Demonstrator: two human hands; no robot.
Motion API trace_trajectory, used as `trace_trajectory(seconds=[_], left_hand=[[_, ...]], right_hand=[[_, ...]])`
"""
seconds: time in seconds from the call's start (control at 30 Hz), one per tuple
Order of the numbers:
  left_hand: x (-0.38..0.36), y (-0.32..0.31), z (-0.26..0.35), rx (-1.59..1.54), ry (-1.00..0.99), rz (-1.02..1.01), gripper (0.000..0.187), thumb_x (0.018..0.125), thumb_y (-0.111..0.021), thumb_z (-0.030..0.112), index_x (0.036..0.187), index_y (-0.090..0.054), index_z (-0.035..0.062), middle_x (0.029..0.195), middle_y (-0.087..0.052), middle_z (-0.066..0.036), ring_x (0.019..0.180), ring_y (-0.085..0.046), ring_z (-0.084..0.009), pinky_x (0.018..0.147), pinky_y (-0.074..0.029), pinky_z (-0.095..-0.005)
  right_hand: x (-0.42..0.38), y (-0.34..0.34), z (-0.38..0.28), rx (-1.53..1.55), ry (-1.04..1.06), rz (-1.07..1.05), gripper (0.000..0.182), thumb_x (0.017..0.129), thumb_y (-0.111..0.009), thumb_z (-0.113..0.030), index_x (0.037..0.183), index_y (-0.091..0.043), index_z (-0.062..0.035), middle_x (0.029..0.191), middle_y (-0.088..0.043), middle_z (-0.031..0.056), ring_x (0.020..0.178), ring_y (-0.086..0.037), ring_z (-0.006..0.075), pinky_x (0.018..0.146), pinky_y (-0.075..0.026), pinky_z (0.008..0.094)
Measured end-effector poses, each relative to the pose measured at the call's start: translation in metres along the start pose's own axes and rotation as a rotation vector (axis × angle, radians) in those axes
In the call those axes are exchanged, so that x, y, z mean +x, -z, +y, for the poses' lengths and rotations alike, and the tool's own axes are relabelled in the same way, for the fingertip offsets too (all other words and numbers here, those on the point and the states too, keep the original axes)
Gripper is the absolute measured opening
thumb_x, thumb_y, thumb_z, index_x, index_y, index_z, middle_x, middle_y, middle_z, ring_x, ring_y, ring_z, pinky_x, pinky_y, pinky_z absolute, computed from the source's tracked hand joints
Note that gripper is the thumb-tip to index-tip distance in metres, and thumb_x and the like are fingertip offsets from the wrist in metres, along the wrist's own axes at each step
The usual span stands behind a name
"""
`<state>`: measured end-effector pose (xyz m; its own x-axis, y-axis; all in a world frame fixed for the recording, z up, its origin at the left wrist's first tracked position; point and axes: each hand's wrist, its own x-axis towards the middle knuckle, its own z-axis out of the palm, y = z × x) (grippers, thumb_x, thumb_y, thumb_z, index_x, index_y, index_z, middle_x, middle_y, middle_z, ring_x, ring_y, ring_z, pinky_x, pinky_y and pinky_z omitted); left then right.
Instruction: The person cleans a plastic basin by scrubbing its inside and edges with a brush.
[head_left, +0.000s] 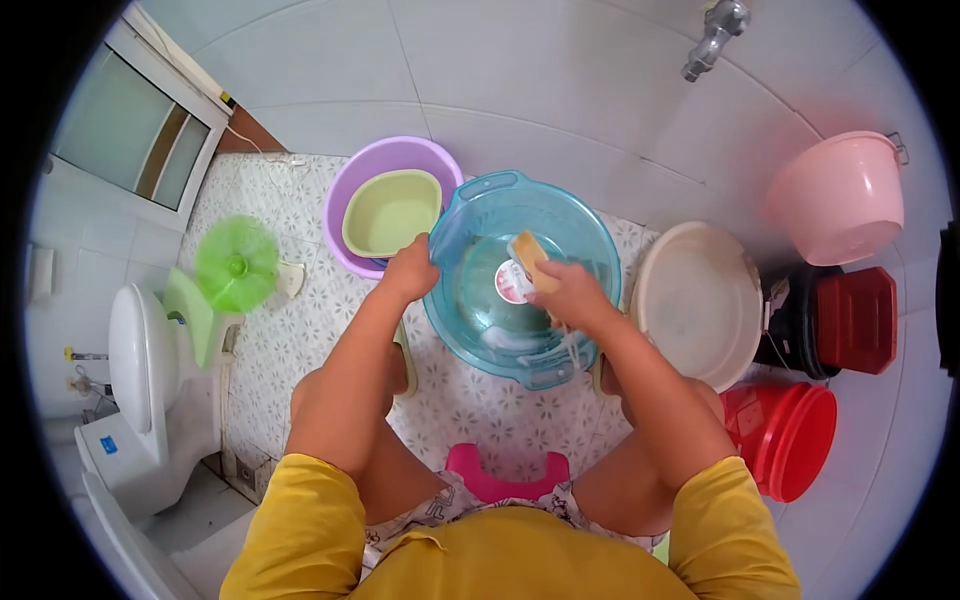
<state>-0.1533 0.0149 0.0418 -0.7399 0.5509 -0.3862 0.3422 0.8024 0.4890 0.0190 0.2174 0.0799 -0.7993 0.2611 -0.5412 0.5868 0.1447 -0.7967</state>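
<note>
**Fingers on the rim, sponge in the basin**

The fingers of the left hand [410,268] are curled over the near-left rim of a clear blue basin [560,215], clamping it, while those of the right hand [568,292] are closed around a yellow sponge [529,257] and press it against the basin's inner wall. From where I stand the basin sits on the patterned floor directly in front of the person, between the knees, and looks tipped slightly toward them. It is round, see-through, tinted sky blue, with a moulded handle at its far edge and another at the near edge. A white round label [510,283] with some red on it shows through the bottom, partly covered by the sponge. Streaks of white foam lie along the lower inside wall, near the right wrist.

Just beyond the left hand stands a purple basin [345,195] with a pale green tub [393,211] nested inside it, touching or nearly touching the blue one. To the right of the blue basin a cream basin [700,300] lies on the floor, and past it are a red bucket [795,440], a dark red lidded container [855,320] and a pink bucket [840,195]. A green fan [237,264] stands to the left near the toilet [140,370]. A pink stool [505,475] shows under the person.
</note>
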Motion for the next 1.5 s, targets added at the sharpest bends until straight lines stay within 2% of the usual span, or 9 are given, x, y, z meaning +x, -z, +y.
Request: trace_trajectory(seconds=[0.07, 0.17, 0.33, 0.4, 0.63, 0.8, 1.0, 1.3, 1.5], left_hand=[[0.003, 0.001, 0.002, 0.025, 0.052, -0.020, 0.052, 0.075, -0.053, 0.007, 0.124, -0.040, -0.0006, 0.096, -0.061, -0.028, 0.086, -0.062, -0.0380, 0.074, -0.048, -0.0431], [-0.009, 0.020, 0.030, -0.026, 0.162, -0.088, 0.052, 0.075, -0.052, 0.005, 0.125, -0.038, 0.0002, 0.096, -0.061, -0.028, 0.084, -0.062, -0.0383, 0.073, -0.048, -0.0441], [0.001, 0.007, 0.018, -0.007, 0.133, -0.057, 0.050, 0.074, -0.050, 0.002, 0.121, -0.037, -0.0021, 0.096, -0.060, -0.030, 0.092, -0.059, -0.0426, 0.081, -0.045, -0.0489], [0.004, 0.003, 0.017, 0.068, 0.125, -0.026, 0.060, 0.077, -0.051, 0.004, 0.133, -0.031, 0.0047, 0.081, -0.063, -0.023, 0.058, -0.063, -0.0311, 0.052, -0.051, -0.0394], [0.004, 0.000, 0.008, 0.057, 0.058, 0.032, 0.060, 0.076, -0.054, 0.003, 0.132, -0.032, 0.0035, 0.079, -0.063, -0.023, 0.055, -0.062, -0.0312, 0.054, -0.051, -0.0407], [-0.003, 0.007, 0.022, 0.082, 0.048, 0.031, 0.053, 0.074, -0.050, 0.000, 0.125, -0.037, -0.0016, 0.092, -0.060, -0.029, 0.090, -0.059, -0.0431, 0.082, -0.045, -0.0486], [-0.003, 0.008, 0.027, 0.030, 0.037, 0.057, 0.053, 0.075, -0.048, 0.001, 0.127, -0.039, -0.0022, 0.097, -0.060, -0.030, 0.093, -0.059, -0.0427, 0.085, -0.044, -0.0482], [0.000, 0.001, 0.024, 0.012, -0.010, 0.153, 0.058, 0.076, -0.049, 0.004, 0.133, -0.037, 0.0017, 0.104, -0.060, -0.028, 0.098, -0.058, -0.0410, 0.088, -0.044, -0.0465], [0.001, 0.005, 0.021, 0.016, 0.043, 0.068, 0.061, 0.080, -0.057, 0.011, 0.136, -0.034, 0.0079, 0.105, -0.060, -0.026, 0.099, -0.058, -0.0394, 0.086, -0.045, -0.0446]], right_hand=[[0.006, -0.002, 0.016, -0.649, 0.279, 0.146, 0.054, 0.072, -0.067, -0.019, 0.123, -0.054, -0.0070, 0.093, -0.065, 0.0176, 0.078, -0.064, 0.0305, 0.067, -0.051, 0.0422], [0.007, 0.002, -0.005, -0.668, 0.060, 0.083, 0.061, 0.072, -0.067, -0.021, 0.130, -0.049, -0.0196, 0.100, -0.062, 0.0183, 0.094, -0.058, 0.0363, 0.083, -0.046, 0.0416], [0.022, -0.017, 0.007, -0.685, 0.174, -0.038, 0.063, 0.072, -0.064, -0.021, 0.132, -0.046, -0.0196, 0.101, -0.062, 0.0177, 0.092, -0.059, 0.0350, 0.081, -0.047, 0.0410], [0.018, -0.029, 0.006, -0.629, 0.225, -0.113, 0.064, 0.072, -0.063, -0.021, 0.133, -0.044, -0.0200, 0.100, -0.062, 0.0171, 0.092, -0.060, 0.0344, 0.081, -0.047, 0.0408], [-0.005, -0.013, -0.015, -0.879, 0.160, -0.488, 0.059, 0.064, -0.069, -0.015, 0.121, -0.057, -0.0241, 0.097, -0.064, 0.0111, 0.091, -0.062, 0.0310, 0.078, -0.049, 0.0404], [-0.005, -0.015, -0.013, -0.856, 0.104, -0.490, 0.054, 0.066, -0.067, -0.015, 0.119, -0.058, -0.0242, 0.096, -0.064, 0.0101, 0.092, -0.062, 0.0304, 0.077, -0.051, 0.0414], [0.015, -0.039, 0.007, -0.678, 0.092, 0.027, 0.060, 0.069, -0.066, -0.015, 0.126, -0.050, -0.0247, 0.095, -0.064, 0.0135, 0.089, -0.063, 0.0322, 0.077, -0.050, 0.0428], [0.006, -0.008, 0.003, -0.860, 0.261, -0.471, 0.067, 0.065, -0.069, -0.014, 0.128, -0.051, -0.0249, 0.099, -0.065, 0.0135, 0.090, -0.063, 0.0314, 0.079, -0.050, 0.0394], [-0.005, 0.002, -0.016, -0.921, 0.025, -0.642, 0.058, 0.066, -0.066, -0.012, 0.122, -0.057, -0.0229, 0.100, -0.064, 0.0128, 0.092, -0.062, 0.0307, 0.079, -0.050, 0.0384]])
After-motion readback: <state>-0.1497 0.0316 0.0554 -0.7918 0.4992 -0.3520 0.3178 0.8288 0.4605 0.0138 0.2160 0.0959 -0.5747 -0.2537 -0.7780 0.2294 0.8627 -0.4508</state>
